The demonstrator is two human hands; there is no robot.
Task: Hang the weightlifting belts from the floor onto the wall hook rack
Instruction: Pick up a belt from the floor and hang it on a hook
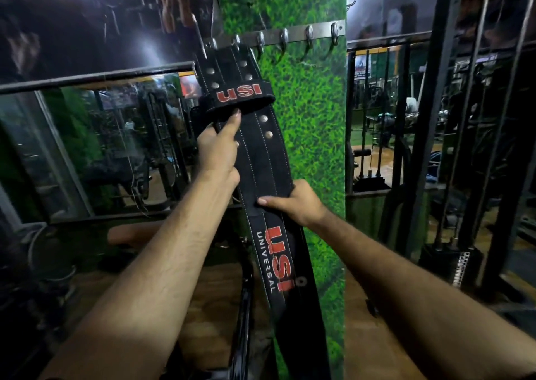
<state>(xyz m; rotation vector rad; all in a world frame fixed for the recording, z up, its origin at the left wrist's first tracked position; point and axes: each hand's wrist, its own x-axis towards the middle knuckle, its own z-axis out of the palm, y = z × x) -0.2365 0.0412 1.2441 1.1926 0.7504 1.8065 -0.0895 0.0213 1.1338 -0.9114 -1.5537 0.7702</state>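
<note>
A black weightlifting belt (262,159) with red "USI" lettering and metal studs hangs down the green grass-patterned pillar. Its top end sits at the left end of the metal hook rack (293,35); whether it is caught on a hook I cannot tell. My left hand (219,147) grips the belt's left edge just under the "USI" loop, index finger pointing up against the loop. Lower down, my right hand (293,202) holds the belt's right edge, thumb pressed across its front. A second black strap shows behind the belt's lower part.
Several free hooks stick out along the rack to the right of the belt. Mirrors (95,147) with black metal frames flank the pillar (313,124). Black gym machine bars (435,118) stand on the right. The floor below is wood-patterned.
</note>
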